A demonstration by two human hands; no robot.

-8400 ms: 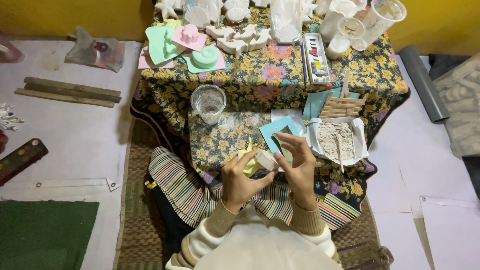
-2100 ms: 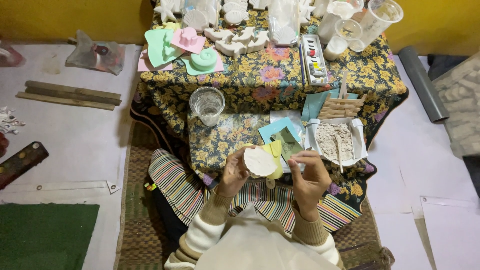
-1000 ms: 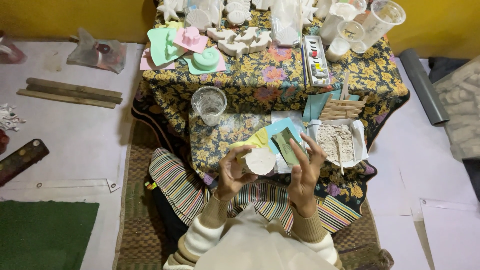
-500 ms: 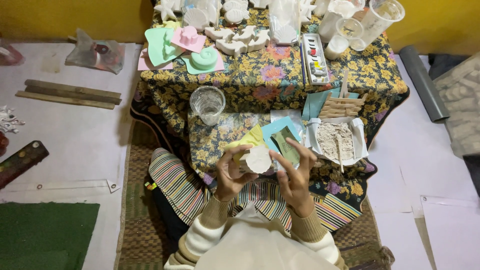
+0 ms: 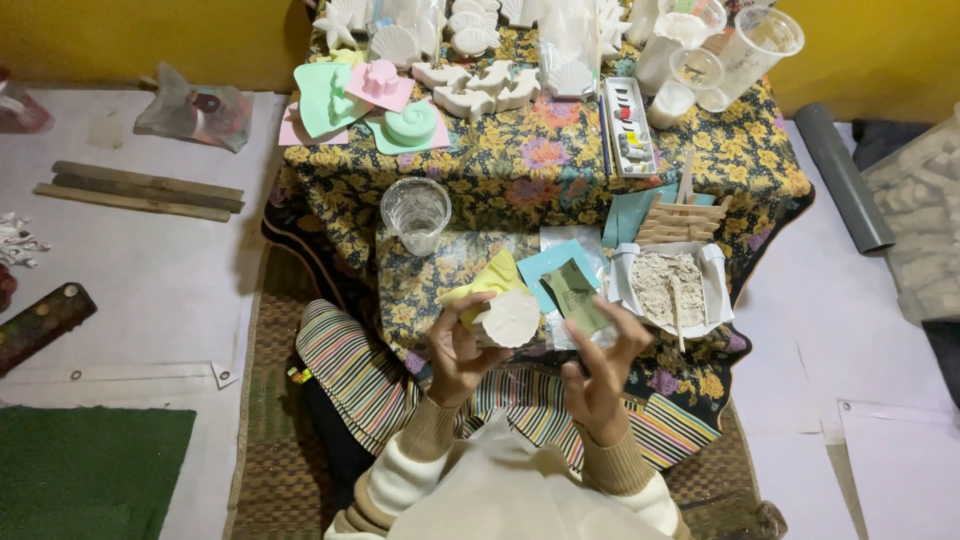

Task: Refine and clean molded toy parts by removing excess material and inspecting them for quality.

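Observation:
My left hand [image 5: 456, 345] holds a round white plaster cast [image 5: 510, 318] between thumb and fingers, just above my lap. My right hand [image 5: 600, 362] is lifted beside it, palm toward the cast and fingers spread, a small gap between them. Behind the cast lie a yellow mould [image 5: 491, 283], a teal sheet [image 5: 556, 262] and an olive-green piece [image 5: 573, 296] on the flowered cloth. A clear plastic cup [image 5: 415, 213] stands to the upper left of my hands.
A white tray of grey powder [image 5: 668, 287] with a stick sits to the right. Wooden sticks [image 5: 680, 216], a paint palette [image 5: 630, 128], white shell casts [image 5: 470, 92], pastel moulds [image 5: 370, 100] and plastic cups [image 5: 720, 45] fill the table's far side. Wooden slats [image 5: 140, 190] lie left on the floor.
My right hand has come off the cast and opened beside it. My left hand keeps the cast, now slightly lower and turned face up.

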